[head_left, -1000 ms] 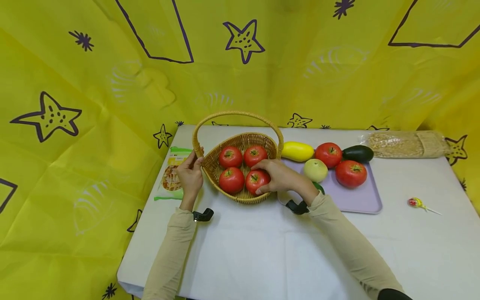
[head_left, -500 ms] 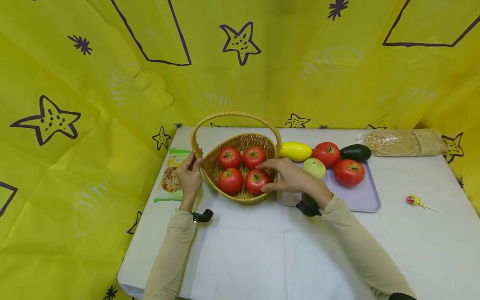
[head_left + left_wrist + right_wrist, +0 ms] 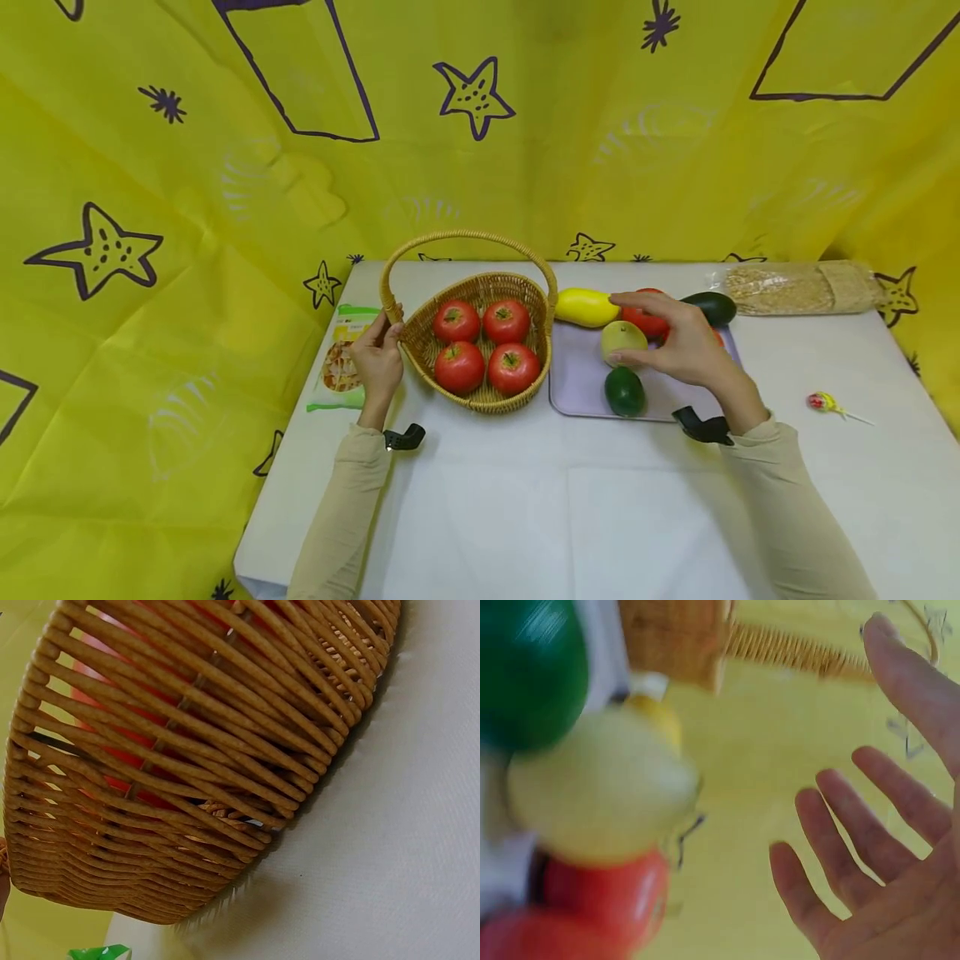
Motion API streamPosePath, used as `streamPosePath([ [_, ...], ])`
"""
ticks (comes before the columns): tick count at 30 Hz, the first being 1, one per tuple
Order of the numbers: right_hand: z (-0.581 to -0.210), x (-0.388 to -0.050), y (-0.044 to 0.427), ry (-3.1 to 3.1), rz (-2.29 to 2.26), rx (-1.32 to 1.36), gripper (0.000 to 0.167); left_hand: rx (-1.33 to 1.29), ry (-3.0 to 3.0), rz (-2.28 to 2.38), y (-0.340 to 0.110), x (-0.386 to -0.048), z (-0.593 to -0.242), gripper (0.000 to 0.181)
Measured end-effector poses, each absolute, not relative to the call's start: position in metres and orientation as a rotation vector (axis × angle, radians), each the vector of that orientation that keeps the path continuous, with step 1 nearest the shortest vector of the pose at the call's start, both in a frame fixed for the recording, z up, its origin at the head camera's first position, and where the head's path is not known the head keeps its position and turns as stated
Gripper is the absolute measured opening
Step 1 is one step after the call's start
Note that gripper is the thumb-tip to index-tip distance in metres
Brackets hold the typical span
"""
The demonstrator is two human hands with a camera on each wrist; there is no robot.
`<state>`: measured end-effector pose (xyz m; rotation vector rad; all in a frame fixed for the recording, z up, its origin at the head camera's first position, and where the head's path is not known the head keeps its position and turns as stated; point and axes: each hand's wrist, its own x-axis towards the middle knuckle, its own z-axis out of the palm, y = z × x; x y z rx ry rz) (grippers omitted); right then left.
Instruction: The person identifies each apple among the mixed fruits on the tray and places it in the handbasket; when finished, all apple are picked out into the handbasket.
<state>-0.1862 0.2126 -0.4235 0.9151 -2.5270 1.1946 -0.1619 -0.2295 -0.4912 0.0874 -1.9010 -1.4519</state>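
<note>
Open surface (image 3: 487, 500) fronts tray's (image 3: 573, 383) near edge. Left hand (image 3: 378, 362) grips basket (image 3: 491, 287); right hand (image 3: 686, 342), spread, holding nothing, has shifted from apple (image 3: 513, 371) to above tray.

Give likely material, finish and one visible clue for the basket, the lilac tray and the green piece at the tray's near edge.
Basket: rattan-like, low sheen; woven strands show, but could be plastic.
Lilac tray: probably plastic, smooth; even colour, rounded corners.
Green piece: glossy, bright highlight; plastic or real skin unclear.
</note>
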Motion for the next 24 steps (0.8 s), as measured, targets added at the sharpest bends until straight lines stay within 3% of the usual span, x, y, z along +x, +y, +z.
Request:
streamPosePath([
  [11, -0.450, -0.178, 0.277, -2.652, 1.051, 0.543, 0.077, 0.096, -1.893, -1.474, -0.229, -0.162, -0.491, 0.036],
  [24, -0.481, -0.169, 0.301, -2.724, 1.041, 0.367, 0.076, 0.083, -1.877, -1.478, -0.214, -0.149, -0.465, 0.036],
])
